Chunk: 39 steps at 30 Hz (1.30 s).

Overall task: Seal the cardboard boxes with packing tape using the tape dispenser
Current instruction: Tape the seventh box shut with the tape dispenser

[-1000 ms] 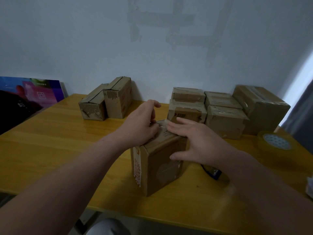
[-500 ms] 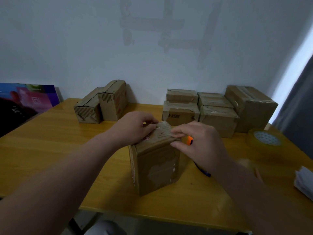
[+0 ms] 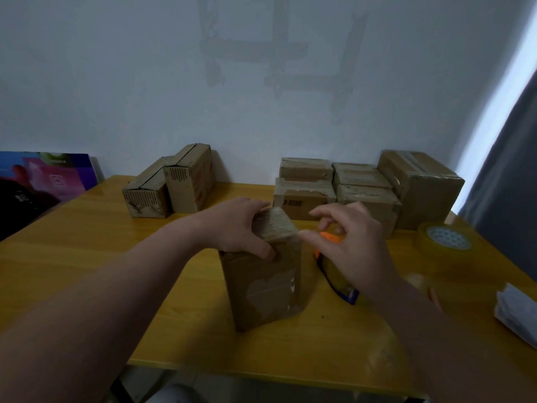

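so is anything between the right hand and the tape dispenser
Nothing visible. The tape dispenser lies on the table just right of the box, and the right hand hovers directly over it, hiding its middle. The left hand grips the box top.

No word or number here is clear enough to read. In the stack at the back, the front left brown cardboard box (image 3: 302, 199) carries a short line of dark printed characters on its near face, too blurred to make out. The upright brown cardboard box by the wall (image 3: 183, 187) has illegible red printing down its right side and a row of dark printed dashes on its near face. The lower brown cardboard box beside it (image 3: 145, 196) bears similar dashes. The purple and blue poster at the left edge (image 3: 49, 181) shows a white square emblem with faint, unreadable small text above it.
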Each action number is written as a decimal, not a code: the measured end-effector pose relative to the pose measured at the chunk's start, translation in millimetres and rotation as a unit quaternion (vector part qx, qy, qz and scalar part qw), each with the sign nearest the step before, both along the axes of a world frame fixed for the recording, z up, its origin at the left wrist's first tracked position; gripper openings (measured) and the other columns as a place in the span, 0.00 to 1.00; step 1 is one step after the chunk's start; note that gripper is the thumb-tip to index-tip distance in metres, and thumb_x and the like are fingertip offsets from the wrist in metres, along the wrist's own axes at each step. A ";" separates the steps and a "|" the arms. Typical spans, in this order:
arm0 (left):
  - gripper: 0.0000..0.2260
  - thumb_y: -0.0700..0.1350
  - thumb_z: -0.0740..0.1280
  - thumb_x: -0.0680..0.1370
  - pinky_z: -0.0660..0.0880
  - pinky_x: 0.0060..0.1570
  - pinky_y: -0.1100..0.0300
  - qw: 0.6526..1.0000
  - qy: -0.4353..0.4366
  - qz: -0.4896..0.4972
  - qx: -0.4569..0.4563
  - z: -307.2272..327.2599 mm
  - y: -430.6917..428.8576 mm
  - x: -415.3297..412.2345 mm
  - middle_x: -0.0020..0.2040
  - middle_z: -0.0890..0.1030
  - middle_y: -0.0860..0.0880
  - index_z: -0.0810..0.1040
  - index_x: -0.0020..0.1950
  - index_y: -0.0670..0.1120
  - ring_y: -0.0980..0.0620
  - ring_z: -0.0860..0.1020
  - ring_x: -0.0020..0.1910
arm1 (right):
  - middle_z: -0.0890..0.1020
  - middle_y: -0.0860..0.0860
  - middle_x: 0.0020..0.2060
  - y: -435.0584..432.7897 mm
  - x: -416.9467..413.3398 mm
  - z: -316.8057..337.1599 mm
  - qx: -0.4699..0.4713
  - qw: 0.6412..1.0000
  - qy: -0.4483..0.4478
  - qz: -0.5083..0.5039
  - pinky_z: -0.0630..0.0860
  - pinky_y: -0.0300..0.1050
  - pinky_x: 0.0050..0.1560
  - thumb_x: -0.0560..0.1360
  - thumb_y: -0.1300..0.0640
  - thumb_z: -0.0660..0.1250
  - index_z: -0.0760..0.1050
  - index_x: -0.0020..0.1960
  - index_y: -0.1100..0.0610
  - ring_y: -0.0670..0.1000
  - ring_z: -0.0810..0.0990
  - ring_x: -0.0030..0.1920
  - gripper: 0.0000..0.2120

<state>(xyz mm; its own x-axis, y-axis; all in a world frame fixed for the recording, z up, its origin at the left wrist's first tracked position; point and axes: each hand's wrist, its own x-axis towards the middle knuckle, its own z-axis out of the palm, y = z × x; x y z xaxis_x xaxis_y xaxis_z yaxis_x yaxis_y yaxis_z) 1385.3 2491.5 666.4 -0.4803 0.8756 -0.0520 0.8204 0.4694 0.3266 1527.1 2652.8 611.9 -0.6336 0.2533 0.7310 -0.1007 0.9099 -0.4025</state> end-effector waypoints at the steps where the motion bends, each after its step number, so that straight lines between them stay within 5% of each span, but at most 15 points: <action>1: 0.41 0.55 0.74 0.69 0.67 0.56 0.64 0.999 -0.024 0.007 0.029 -0.2 -1.5 -2.1 0.61 0.68 0.51 0.57 0.76 0.48 0.52 0.69 0.59 | 0.79 0.44 0.39 5.8 -0.1 -2.2 -0.008 1.000 -0.009 -0.015 0.72 0.41 0.41 0.72 0.51 0.73 0.80 0.54 0.52 0.45 0.73 0.45 0.12; 4: 0.35 0.44 0.76 0.69 0.75 0.46 0.68 0.974 -0.168 0.032 0.151 -5.0 -6.8 -11.1 0.54 0.71 0.57 0.63 0.71 0.50 0.59 0.73 0.50 | 0.80 0.45 0.42 24.3 -2.7 -15.0 0.000 0.990 -0.090 -0.104 0.69 0.42 0.45 0.76 0.55 0.67 0.78 0.59 0.53 0.49 0.76 0.48 0.11; 8: 0.41 0.41 0.76 0.63 0.79 0.50 0.53 0.928 -0.321 0.027 0.185 -25.4 -14.1 -22.7 0.62 0.71 0.50 0.61 0.71 0.58 0.50 0.74 0.58 | 0.79 0.50 0.57 36.4 -4.1 -32.8 -0.028 0.935 -0.301 -0.185 0.77 0.46 0.50 0.78 0.55 0.64 0.71 0.68 0.49 0.51 0.77 0.55 0.18; 14: 0.42 0.34 0.70 0.62 0.72 0.61 0.47 0.896 -0.418 0.018 0.149 -58.3 -24.7 -41.6 0.65 0.73 0.52 0.64 0.72 0.60 0.48 0.71 0.64 | 0.80 0.51 0.55 33.1 -2.0 -48.7 -0.067 0.872 -0.450 -0.180 0.77 0.48 0.49 0.77 0.51 0.65 0.56 0.75 0.41 0.55 0.78 0.53 0.30; 16: 0.33 0.30 0.67 0.70 0.70 0.63 0.49 0.904 -0.375 0.094 0.181 -68.5 -22.6 -44.4 0.63 0.75 0.53 0.70 0.69 0.58 0.49 0.72 0.63 | 0.80 0.51 0.52 33.3 -4.2 -52.4 -0.077 0.864 -0.459 -0.189 0.78 0.47 0.44 0.76 0.55 0.66 0.48 0.76 0.38 0.54 0.79 0.48 0.37; 19: 0.30 0.33 0.66 0.75 0.70 0.57 0.53 0.935 -0.207 0.219 0.187 -75.5 -11.9 -42.3 0.71 0.67 0.48 0.65 0.73 0.52 0.45 0.68 0.67 | 0.77 0.51 0.45 30.2 -6.3 -49.7 -0.074 0.851 -0.475 -0.210 0.68 0.42 0.30 0.76 0.62 0.65 0.45 0.77 0.39 0.52 0.74 0.39 0.41; 23: 0.28 0.39 0.65 0.75 0.62 0.69 0.49 0.962 0.006 0.220 0.163 -66.5 8.8 -17.7 0.71 0.64 0.46 0.63 0.74 0.51 0.46 0.62 0.70 | 0.78 0.52 0.52 26.8 -6.7 -45.1 -0.078 0.860 -0.454 -0.220 0.70 0.44 0.33 0.75 0.64 0.64 0.49 0.77 0.41 0.53 0.76 0.43 0.40; 26: 0.23 0.53 0.63 0.77 0.53 0.72 0.40 0.975 0.044 0.153 0.157 -61.4 23.9 16.5 0.70 0.65 0.52 0.66 0.71 0.57 0.51 0.61 0.71 | 0.78 0.53 0.56 27.5 -8.0 -43.3 -0.109 0.880 -0.403 -0.228 0.75 0.49 0.46 0.75 0.64 0.63 0.50 0.77 0.40 0.56 0.78 0.53 0.39; 30: 0.29 0.67 0.59 0.74 0.44 0.72 0.38 0.988 0.116 0.068 0.073 -70.7 40.4 45.6 0.72 0.63 0.51 0.61 0.73 0.59 0.48 0.56 0.73 | 0.77 0.57 0.61 27.5 -9.2 -40.1 -0.185 0.894 -0.323 -0.251 0.75 0.51 0.53 0.77 0.61 0.61 0.58 0.77 0.48 0.58 0.76 0.57 0.30; 35: 0.25 0.58 0.62 0.77 0.43 0.73 0.38 0.988 0.132 0.032 0.073 -76.8 40.4 44.4 0.71 0.64 0.55 0.61 0.73 0.60 0.50 0.59 0.71 | 0.77 0.56 0.61 32.0 3.1 -32.9 -0.301 0.915 -0.149 -0.223 0.72 0.43 0.41 0.78 0.58 0.63 0.66 0.72 0.54 0.51 0.73 0.48 0.23; 39: 0.24 0.49 0.62 0.79 0.40 0.71 0.40 0.990 0.119 -0.003 0.076 -71.7 26.1 35.5 0.74 0.63 0.59 0.62 0.73 0.60 0.56 0.58 0.73 | 0.75 0.51 0.60 23.9 11.4 -29.6 -0.272 0.941 -0.071 -0.188 0.67 0.36 0.39 0.67 0.50 0.77 0.68 0.71 0.53 0.46 0.71 0.52 0.36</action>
